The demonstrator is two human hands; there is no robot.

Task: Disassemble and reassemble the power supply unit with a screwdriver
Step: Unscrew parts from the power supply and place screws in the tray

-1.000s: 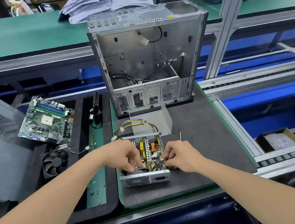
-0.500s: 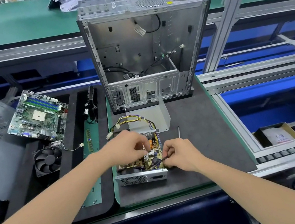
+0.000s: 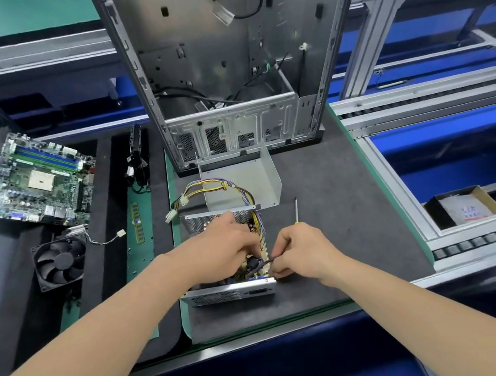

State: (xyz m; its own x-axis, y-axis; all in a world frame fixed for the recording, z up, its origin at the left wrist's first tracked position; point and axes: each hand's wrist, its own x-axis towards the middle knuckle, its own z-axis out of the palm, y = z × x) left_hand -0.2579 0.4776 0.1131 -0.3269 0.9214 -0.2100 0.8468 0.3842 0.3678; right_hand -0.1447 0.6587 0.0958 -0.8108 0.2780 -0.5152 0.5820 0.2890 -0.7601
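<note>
The opened power supply unit [image 3: 230, 291] lies on the dark mat, its circuit board and coloured wires exposed. My left hand [image 3: 218, 251] reaches down into it, fingers curled around parts of the board. My right hand [image 3: 299, 253] pinches a black cable [image 3: 261, 263] at the unit's right front corner. The unit's bent metal cover [image 3: 247, 181] lies just behind it. A screwdriver [image 3: 296, 210] lies on the mat behind my right hand, untouched. The yellow wire bundle [image 3: 207, 188] loops out to the left.
An empty computer case [image 3: 233, 57] stands upright behind the mat. To the left are a motherboard [image 3: 35, 182], a black fan [image 3: 61, 262] and RAM sticks [image 3: 136, 222]. A small cardboard box [image 3: 463, 206] sits at right, beyond the conveyor rails.
My left hand has shifted over the board inside the unit. My right hand stays at the right front corner, holding the black cable. The camera tilted down.
</note>
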